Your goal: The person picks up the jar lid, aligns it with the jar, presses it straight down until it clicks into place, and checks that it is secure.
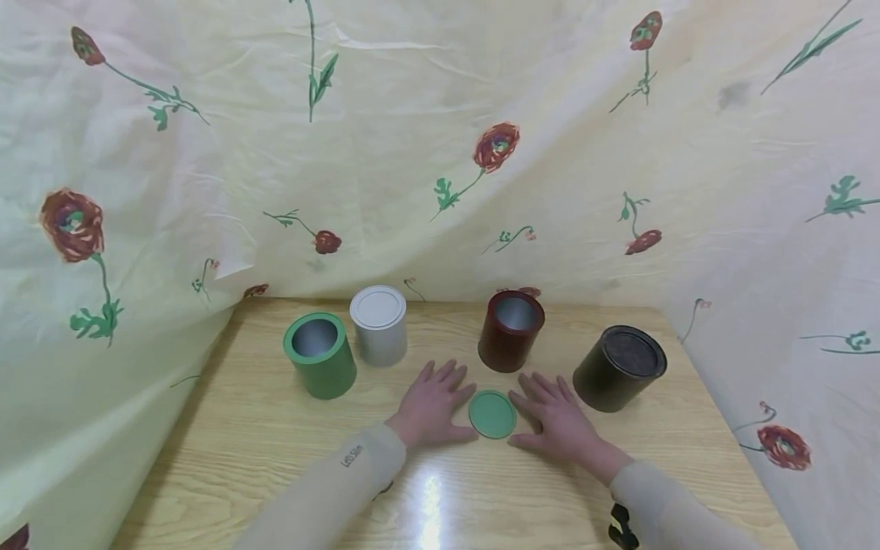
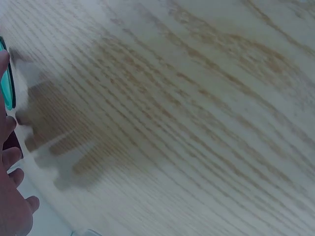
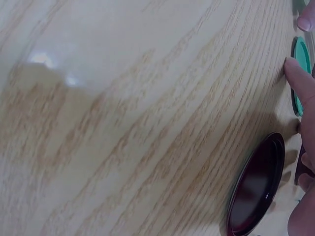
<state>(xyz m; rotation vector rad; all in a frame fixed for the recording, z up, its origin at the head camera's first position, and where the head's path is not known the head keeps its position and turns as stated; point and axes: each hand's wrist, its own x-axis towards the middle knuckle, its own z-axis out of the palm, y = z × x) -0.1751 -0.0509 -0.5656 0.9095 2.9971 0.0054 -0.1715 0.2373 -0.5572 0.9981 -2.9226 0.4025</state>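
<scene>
Centrally, a green lid (image 1: pixel 492 415) lies flat on the wooden table (image 1: pixel 241 443), bracketed by a person's two hands in light sleeves, the left hand (image 1: pixel 435 405) at its left rim and the right hand (image 1: pixel 560 420) at its right. Both hands reach palm down with fingers spread and extended, grasping nothing. Thumb and fingertips come right up to the lid's edge on either side; whether any of them touch it cannot be told, and neither hand is clearly nearer. That side-to-side placement, with the lid squarely between two facing sets of fingers, looks like the relation on which any next move would depend. The lid itself is round, so it has no long axis and points no particular way; its flat face looks upward. Just beyond the lid, slightly to its right, stands an uncovered dark red can (image 1: pixel 512 332). Farther to the lid's left are an uncovered green can (image 1: pixel 330 370) and, behind that, a covered white can (image 1: pixel 381 336), while a covered black can (image 1: pixel 608 386) stands to the lid's right, past the right hand. The right wrist view also shows a dark red disc (image 3: pixel 258 189) near that hand, apart from the green lid.
</scene>
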